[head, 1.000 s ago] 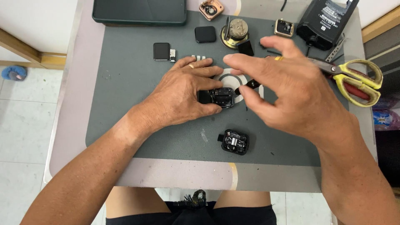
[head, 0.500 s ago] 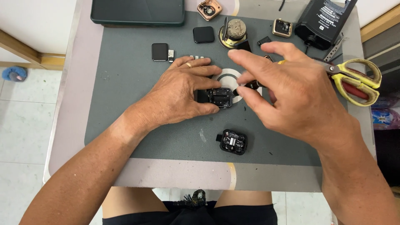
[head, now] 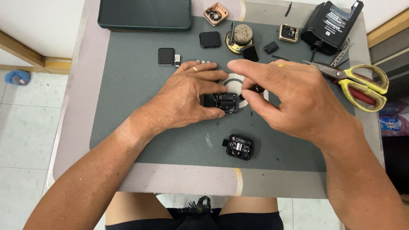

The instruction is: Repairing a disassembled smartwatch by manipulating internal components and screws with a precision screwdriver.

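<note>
Left hand (head: 187,96) lies flat on the grey work mat (head: 128,106), fingers closed around an opened black square watch case (head: 226,102) at mat centre, while right hand (head: 294,102) pinches a small black part (head: 257,89) just above it.

Open mat (head: 140,123) left; scissors (head: 362,83) and parts crowd the right.
</note>
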